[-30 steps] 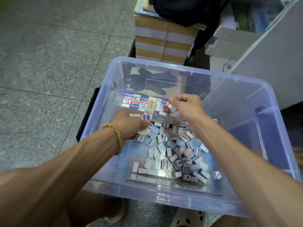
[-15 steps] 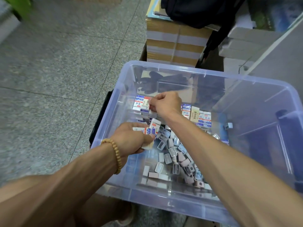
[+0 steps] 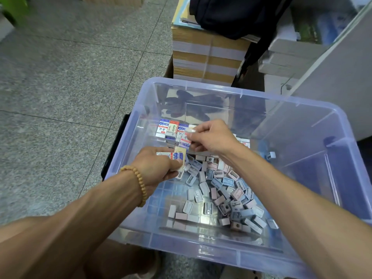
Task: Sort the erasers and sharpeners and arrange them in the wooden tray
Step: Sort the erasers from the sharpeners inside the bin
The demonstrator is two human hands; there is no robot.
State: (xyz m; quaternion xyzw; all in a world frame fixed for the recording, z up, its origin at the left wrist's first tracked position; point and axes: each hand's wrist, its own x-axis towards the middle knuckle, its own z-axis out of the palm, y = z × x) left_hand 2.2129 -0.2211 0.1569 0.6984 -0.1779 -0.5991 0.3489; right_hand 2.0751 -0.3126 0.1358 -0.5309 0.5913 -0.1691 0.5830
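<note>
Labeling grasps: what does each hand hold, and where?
Left hand grips an eraser across its lower part, thumb on its face. Right hand pinches another eraser at its top end.

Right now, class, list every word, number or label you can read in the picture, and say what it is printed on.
"2B": on the red-and-white eraser wrapper in the far row inside the clear plastic bin.
Large characters on the blue-and-white eraser wrapper: too blurred to read.
Print on the erasers in the left hand and right hand: blurred.
</note>
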